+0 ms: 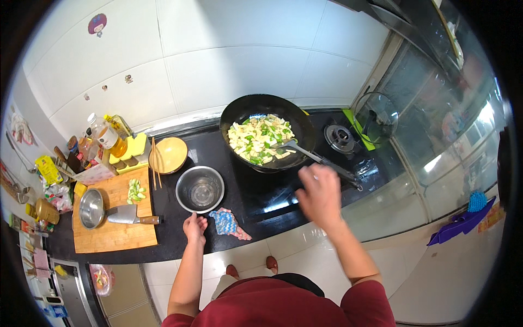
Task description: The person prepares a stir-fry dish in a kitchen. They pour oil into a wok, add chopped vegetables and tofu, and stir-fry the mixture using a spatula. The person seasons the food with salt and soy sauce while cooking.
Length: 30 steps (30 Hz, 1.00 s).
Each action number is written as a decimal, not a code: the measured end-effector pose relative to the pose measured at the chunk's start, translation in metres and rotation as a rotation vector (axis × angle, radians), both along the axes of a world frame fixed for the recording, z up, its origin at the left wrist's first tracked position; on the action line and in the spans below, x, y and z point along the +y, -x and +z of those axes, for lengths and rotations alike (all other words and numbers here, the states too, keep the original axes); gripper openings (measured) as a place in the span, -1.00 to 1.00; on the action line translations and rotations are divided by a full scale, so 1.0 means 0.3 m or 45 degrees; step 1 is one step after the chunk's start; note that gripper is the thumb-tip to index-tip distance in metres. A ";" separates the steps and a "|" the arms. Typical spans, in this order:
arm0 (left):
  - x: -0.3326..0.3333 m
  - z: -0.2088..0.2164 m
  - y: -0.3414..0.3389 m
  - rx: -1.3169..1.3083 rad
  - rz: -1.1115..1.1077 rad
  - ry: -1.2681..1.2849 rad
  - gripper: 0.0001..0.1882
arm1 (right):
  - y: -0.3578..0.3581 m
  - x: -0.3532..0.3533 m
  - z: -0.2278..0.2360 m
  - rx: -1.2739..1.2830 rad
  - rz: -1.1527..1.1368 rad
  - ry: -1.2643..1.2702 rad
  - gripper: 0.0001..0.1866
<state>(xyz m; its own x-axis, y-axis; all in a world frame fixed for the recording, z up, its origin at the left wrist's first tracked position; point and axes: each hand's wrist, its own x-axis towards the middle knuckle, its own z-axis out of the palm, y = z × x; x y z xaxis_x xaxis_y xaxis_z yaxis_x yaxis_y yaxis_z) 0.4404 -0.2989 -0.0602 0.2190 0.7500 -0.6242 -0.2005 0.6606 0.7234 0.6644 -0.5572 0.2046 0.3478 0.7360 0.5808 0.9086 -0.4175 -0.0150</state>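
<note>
My left hand (195, 229) is at the counter's front edge with its fingers loosely curled and apart. Its fingertips are by the near rim of a steel bowl (222, 188); whether they touch it I cannot tell. A blue-and-white knitted cloth (223, 222) lies just right of that hand. Over the near side of the stove hangs my right hand (320, 197), fingers apart and holding nothing, close to the spatula's dark handle (339, 170). The spatula's grey head rests among chopped pale and green vegetables (260, 136) in a black wok (302, 122).
On the left, a wooden board (117, 240) bears a cleaver (125, 214), a small steel bowl (91, 210) and green slices (136, 191). Chopsticks (157, 166) cross a yellow plate (171, 155). Bottles (109, 139) stand behind. A glass lid (376, 117) leans beyond the free burner (339, 139).
</note>
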 end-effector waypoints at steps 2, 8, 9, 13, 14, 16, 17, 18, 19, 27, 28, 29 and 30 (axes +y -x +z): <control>-0.049 -0.007 0.023 0.134 0.006 -0.175 -0.77 | -0.109 -0.055 0.075 -0.237 -0.335 0.178 -0.32; -0.139 0.030 0.008 0.156 -0.088 -0.654 -0.80 | -0.343 -0.161 -0.003 0.068 -0.370 0.681 -0.32; -0.144 0.042 -0.001 0.136 -0.109 -0.678 -0.81 | -0.346 -0.168 0.002 0.023 -0.307 0.660 -0.34; -0.158 0.082 0.001 0.134 -0.154 -0.794 -0.85 | -0.223 -0.099 0.259 0.107 -0.270 0.728 -0.52; -0.165 0.081 0.002 0.142 -0.166 -0.814 -0.86 | -0.193 -0.088 0.317 0.107 -0.188 0.725 -0.56; -0.181 0.075 0.013 0.163 -0.163 -0.839 -0.87 | -0.131 -0.024 0.400 0.141 -0.077 0.869 -0.58; -0.190 0.069 0.009 0.163 -0.169 -0.846 -0.87 | -0.107 0.004 0.418 0.159 -0.038 0.941 -0.59; -0.199 0.063 0.009 0.165 -0.171 -0.853 -0.88 | -0.106 0.038 0.395 0.132 -0.003 0.973 -0.67; -0.206 0.058 0.009 0.163 -0.175 -0.859 -0.88 | -0.103 0.074 0.368 0.052 -0.005 0.993 -0.73; -0.192 0.033 0.072 0.118 -0.118 -0.833 -0.91 | -0.260 0.220 0.228 0.014 -0.329 0.810 -0.82; -0.189 0.029 0.089 0.146 -0.105 -0.833 -0.91 | -0.276 0.202 0.261 0.108 -0.365 0.825 -0.80; -0.189 0.032 0.105 0.175 -0.081 -0.828 -0.91 | -0.282 0.186 0.311 0.196 -0.392 0.844 -0.78; -0.194 0.032 0.115 0.156 -0.068 -0.829 -0.91 | -0.298 0.151 0.346 0.229 -0.413 0.779 -0.75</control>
